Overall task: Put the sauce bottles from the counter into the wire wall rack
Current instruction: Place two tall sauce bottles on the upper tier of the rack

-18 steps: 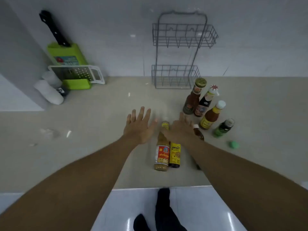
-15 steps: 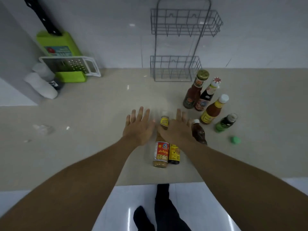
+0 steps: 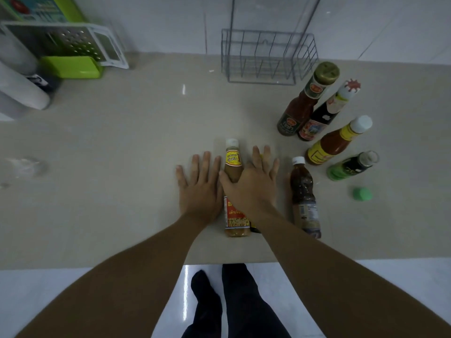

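The tan bottle (image 3: 233, 176) stands mid-bench (image 3: 127, 147), a second one hidden right behind the right hand (image 3: 251, 184). That hand lies over the tan bottle's shoulder with fingers (image 3: 260, 157) spread flat, not clamped yet. The left hand (image 3: 199, 189) sits just beside it, also splayed and holding nothing. Best bet imo: the person wraps the body below the neck, lifts straight up so the neighbour doesn't tip, then drops it into the empty rack (image 3: 268, 57) at the wall. Five more bottles (image 3: 324, 123) wait to the right.

Bare forearms without sleeves, dark trousers (image 3: 246, 301), and what may be dark socks (image 3: 202, 284).
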The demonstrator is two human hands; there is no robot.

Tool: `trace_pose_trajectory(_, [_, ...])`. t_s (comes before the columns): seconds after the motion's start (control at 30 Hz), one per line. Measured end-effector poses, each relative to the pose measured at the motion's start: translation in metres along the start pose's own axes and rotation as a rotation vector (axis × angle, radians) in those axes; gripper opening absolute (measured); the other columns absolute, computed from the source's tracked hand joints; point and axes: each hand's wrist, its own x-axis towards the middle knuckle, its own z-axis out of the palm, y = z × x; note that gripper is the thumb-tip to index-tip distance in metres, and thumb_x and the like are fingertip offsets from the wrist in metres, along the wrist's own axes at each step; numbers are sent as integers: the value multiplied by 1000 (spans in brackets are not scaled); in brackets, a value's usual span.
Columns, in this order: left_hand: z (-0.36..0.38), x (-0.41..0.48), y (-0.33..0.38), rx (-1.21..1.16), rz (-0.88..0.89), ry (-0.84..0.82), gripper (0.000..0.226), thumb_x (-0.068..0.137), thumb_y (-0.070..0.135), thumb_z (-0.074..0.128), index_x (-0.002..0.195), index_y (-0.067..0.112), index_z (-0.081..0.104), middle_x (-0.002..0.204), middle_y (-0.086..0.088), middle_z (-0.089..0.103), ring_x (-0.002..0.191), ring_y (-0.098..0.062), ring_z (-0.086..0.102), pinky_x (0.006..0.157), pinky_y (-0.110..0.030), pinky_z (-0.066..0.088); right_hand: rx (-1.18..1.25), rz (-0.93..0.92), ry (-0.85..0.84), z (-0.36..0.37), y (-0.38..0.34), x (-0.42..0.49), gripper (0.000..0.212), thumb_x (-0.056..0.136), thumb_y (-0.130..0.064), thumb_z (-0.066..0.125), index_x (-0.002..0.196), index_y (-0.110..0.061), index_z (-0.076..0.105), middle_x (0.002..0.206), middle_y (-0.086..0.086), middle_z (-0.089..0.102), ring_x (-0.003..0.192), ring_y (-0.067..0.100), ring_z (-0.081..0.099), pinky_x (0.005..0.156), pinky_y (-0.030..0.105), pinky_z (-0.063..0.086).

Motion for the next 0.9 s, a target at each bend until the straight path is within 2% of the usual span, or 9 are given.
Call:
trace_pose_trajectory(0.2, [2,2,0,37,8,5,64,101,47,22,161,25,11,169,-4,7,156,-30,5,116,-69,3,166,11,116,-1,2,-4,75,80,-69,44,115,-6,65,150,5,41,153,24,3,124,48,5])
trace_pose_trajectory(0.3, [4,3,-3,32,13,-14,68,101,48,33,159,24,9,168,-5,9,155,-31,6,118,-66,3,386,19,189,-11,-5,-11,57,78,-65,57,102,-14,61,140,4,49,147,23,25,115,47,35])
trace_pose_trajectory(0.4, [2,4,-3,-7,23,-52,71,98,47,32,156,21,-1,168,-6,10,155,-31,5,120,-56,2,672,71,177,-24,-12,-23,51,78,-53,73,110,-21,50,115,-2,61,104,10,62,86,22,53])
trace_pose_trajectory(0.43, [1,4,-3,-5,25,-74,70,98,48,26,154,22,-7,169,-5,4,155,-30,0,122,-52,-1,735,88,152,-26,-14,-25,50,79,-48,75,111,-22,47,106,-4,64,91,6,64,76,11,50])
trace_pose_trajectory(0.5, [-5,6,-2,8,15,-131,68,96,49,11,150,25,-20,168,-3,-11,154,-28,-13,122,-47,-7,803,96,154,-29,-17,-28,49,82,-43,75,111,-22,42,97,-3,65,83,8,65,66,2,42])
trace_pose_trajectory(0.57, [-14,8,-2,-5,23,-174,67,96,48,7,153,25,-21,168,-2,-16,154,-28,-15,122,-46,-6,866,70,165,-32,-18,-28,48,84,-37,75,113,-20,41,96,-2,63,82,4,63,65,1,40])
trace_pose_trajectory(0.67, [-31,10,-5,-69,54,-224,64,104,41,22,160,25,-6,168,-2,-13,155,-29,-12,124,-44,-2,935,13,124,-34,-15,-26,50,86,-32,74,124,-18,44,103,-5,62,92,-4,61,75,3,42])
trace_pose_trajectory(0.8, [-48,23,-10,-171,17,-321,62,104,46,20,161,24,8,169,3,1,156,-24,0,125,-38,10,1012,-19,145,-47,-13,-15,49,85,-33,74,125,-22,48,100,-7,64,92,9,64,82,28,53])
trace_pose_trajectory(0.9, [-62,39,-8,-158,-8,-317,67,99,49,12,159,22,18,166,-2,24,152,-25,23,123,-39,20,1058,-83,193,-73,-17,0,49,85,-28,75,125,-23,47,98,-10,63,90,5,63,77,17,50])
